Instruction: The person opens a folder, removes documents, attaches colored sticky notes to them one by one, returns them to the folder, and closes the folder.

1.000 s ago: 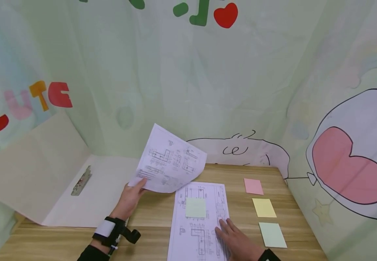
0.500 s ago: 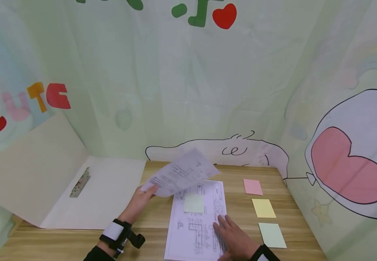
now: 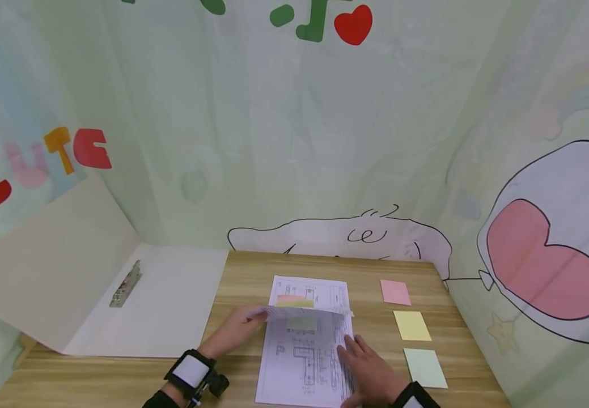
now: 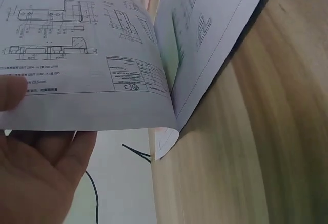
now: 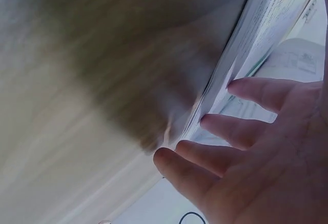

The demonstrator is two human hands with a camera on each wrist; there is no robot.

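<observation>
My left hand [image 3: 235, 330] pinches the near left part of a drawing sheet [image 3: 299, 312], thumb on top and fingers beneath in the left wrist view. The sheet [image 4: 77, 39] is raised over a stack of printed technical drawings [image 3: 286, 382] and looks nearly edge-on from the head. Just beyond it, pink and yellow sticky notes [image 3: 294, 304] show on the paper; a pale green sticky note [image 3: 301, 324] lies on the page in front. With fingers extended, my right hand [image 3: 371, 368] rests along the stack's right edge. Its fingertips [image 5: 166, 157] touch the page edges in the right wrist view.
To the right lie a pink pad [image 3: 395, 292], a yellow pad [image 3: 412, 325] and a pale green pad [image 3: 426, 367] of sticky notes. An opened folder [image 3: 172, 300] with a metal clip [image 3: 126, 284] occupies the left. A printed curtain [image 3: 274, 141] hangs behind the wooden table [image 3: 238, 368].
My left hand has moved right and lowered the lifted sheet toward the stack, exposing pink and yellow notes behind it. The right hand has stayed at the stack's right edge.
</observation>
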